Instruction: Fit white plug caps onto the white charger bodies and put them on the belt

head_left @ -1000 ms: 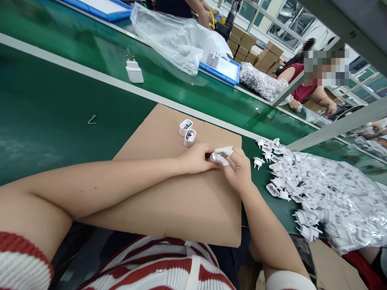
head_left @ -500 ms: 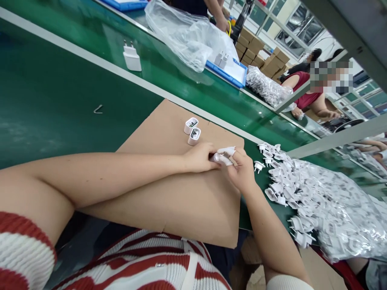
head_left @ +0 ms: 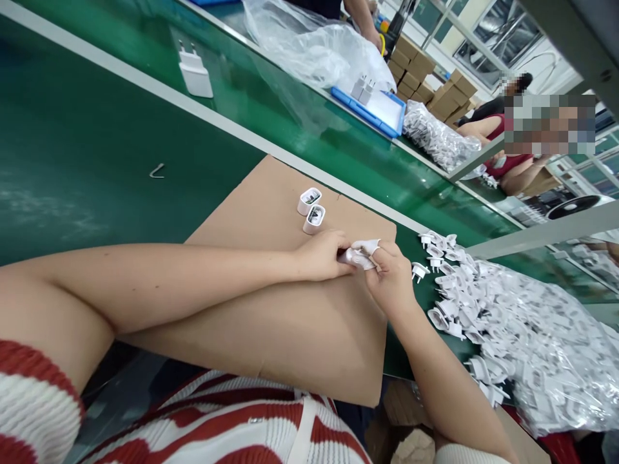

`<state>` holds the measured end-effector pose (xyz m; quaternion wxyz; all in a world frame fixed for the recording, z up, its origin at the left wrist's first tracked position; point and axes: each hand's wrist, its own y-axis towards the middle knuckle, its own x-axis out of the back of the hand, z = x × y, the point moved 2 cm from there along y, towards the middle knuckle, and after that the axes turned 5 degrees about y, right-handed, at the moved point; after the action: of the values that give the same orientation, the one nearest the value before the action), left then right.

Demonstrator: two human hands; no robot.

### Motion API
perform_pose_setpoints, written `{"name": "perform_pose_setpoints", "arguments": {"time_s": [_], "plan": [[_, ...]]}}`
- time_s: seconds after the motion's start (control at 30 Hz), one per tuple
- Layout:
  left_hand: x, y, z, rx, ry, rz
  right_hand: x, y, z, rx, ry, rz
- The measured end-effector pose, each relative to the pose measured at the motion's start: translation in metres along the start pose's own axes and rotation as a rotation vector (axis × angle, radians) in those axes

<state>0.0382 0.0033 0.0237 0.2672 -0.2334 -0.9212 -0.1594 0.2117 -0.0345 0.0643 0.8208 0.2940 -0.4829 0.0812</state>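
Left hand (head_left: 323, 256) and right hand (head_left: 388, 274) are holding a white part (head_left: 344, 256).
Two white cases (head_left: 313, 225) are standing on cardboard (head_left: 280, 322).

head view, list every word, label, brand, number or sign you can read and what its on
None: no text can be read here.
Small mark on the striped top: too small to read.
White charger past the rail: no lettering can be made out.
White piece between left hand and right hand: mostly hidden, cannot tell.
Stacked boxes behind: too blurred to tell.
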Motion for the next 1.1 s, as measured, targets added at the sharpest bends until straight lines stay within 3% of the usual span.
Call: {"name": "perform_pose_setpoints", "arguments": {"time_s": [0.27,0.4,0.5,0.6,0.7,0.8,0.9,0.97,1.1], "plan": [[-0.004,-0.001,0.001,-0.035,0.005,-0.034,-0.011,-0.009,0.001,-0.139,0.047,-0.086],[-0.007,-0.004,-0.002,-0.025,0.064,-0.030,-0.017,-0.015,0.006,-0.221,0.221,-0.133],[-0.008,-0.006,-0.005,-0.035,0.114,-0.025,-0.004,-0.017,-0.001,-0.238,0.302,-0.155],[-0.002,0.003,-0.009,0.019,0.120,0.020,0.024,-0.028,-0.024,-0.324,-0.014,-0.161],[0.018,0.033,-0.018,0.029,0.149,-0.006,0.046,-0.045,-0.059,-0.567,-0.328,-0.043],[0.050,0.089,-0.022,0.012,0.315,-0.097,0.051,-0.054,-0.092,-0.719,-0.365,0.048],[0.079,0.147,-0.006,0.201,0.480,-0.150,0.045,-0.055,-0.117,-0.674,-0.333,0.016],[0.092,0.173,0.011,0.305,0.522,-0.171,0.042,-0.054,-0.127,-0.615,-0.321,-0.014],[0.104,0.186,0.042,0.391,0.521,-0.172,0.042,-0.052,-0.131,-0.626,-0.239,-0.105]]}}
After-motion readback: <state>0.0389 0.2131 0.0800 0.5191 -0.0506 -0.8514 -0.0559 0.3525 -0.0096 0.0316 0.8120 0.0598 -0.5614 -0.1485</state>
